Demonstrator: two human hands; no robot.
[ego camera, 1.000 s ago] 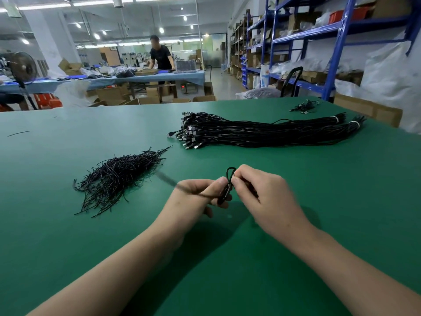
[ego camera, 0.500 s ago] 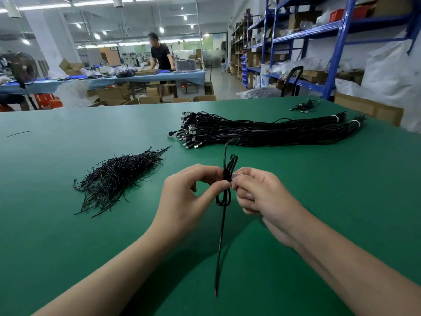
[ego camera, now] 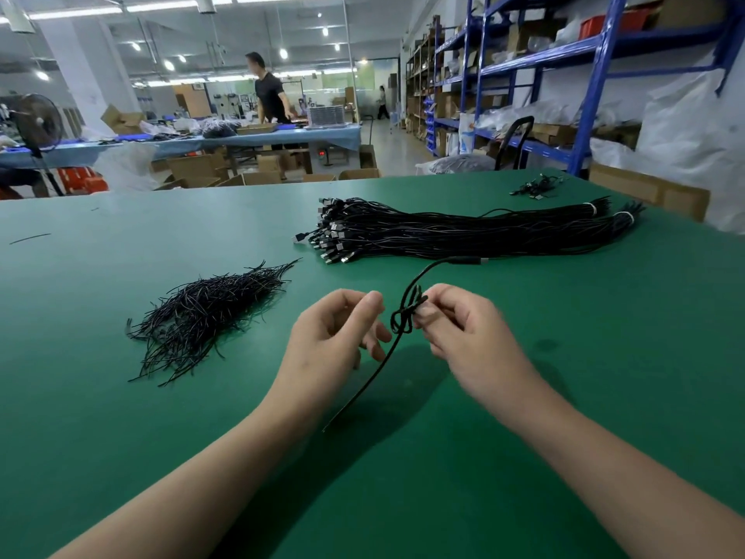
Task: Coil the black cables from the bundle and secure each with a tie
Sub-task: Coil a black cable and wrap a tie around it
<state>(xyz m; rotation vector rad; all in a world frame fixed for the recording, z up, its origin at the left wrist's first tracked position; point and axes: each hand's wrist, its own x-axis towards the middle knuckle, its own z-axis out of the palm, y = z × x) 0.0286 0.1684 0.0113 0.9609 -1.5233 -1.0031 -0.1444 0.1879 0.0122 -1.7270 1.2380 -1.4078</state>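
My right hand [ego camera: 463,332] pinches a small coiled black cable [ego camera: 404,319] just above the green table [ego camera: 121,437]. One cable end arcs up and right to a plug [ego camera: 467,260]; a thin tail hangs down-left toward the table. My left hand [ego camera: 334,332] hovers just left of the coil with loosely curled fingers, and I see nothing gripped in it. The bundle of straight black cables [ego camera: 463,232] lies beyond my hands, plugs facing left. A heap of black ties [ego camera: 201,312] sits at left.
A few loose cables [ego camera: 536,186] lie at the far right corner and a stray tie [ego camera: 30,238] at far left. Beyond the table stand blue shelving [ego camera: 596,74], cardboard boxes [ego camera: 649,191] and a person [ego camera: 270,94] at another table.
My left hand has let go of the coil and moved slightly left. The free cable end has swung from upright over to the right, and the tail has swung to the left.
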